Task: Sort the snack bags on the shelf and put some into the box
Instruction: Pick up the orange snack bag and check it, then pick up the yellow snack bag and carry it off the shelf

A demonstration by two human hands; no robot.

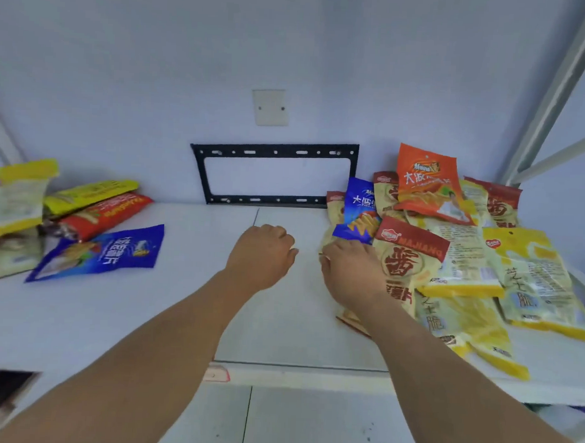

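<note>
A heap of snack bags lies on the right of the white shelf (131, 321): an orange bag (425, 183) on top at the back, a blue bag (359, 210), red-and-cream bags (406, 255) and yellow bags (531, 276). My right hand (349, 273) rests on the heap's left edge, just below the blue bag, fingers curled against a bag; whether it grips one I cannot tell. My left hand (262, 253) hovers over the bare shelf middle, fingers curled, holding nothing. No box is in view.
A smaller group lies at the left: a blue bag (101, 251), a red bag (105, 214), yellow bags (90, 191) and a pale yellow bag (15, 198). A black metal bracket (274, 174) and a blank plate (269, 107) are on the back wall. A shelf upright (554, 91) rises at right.
</note>
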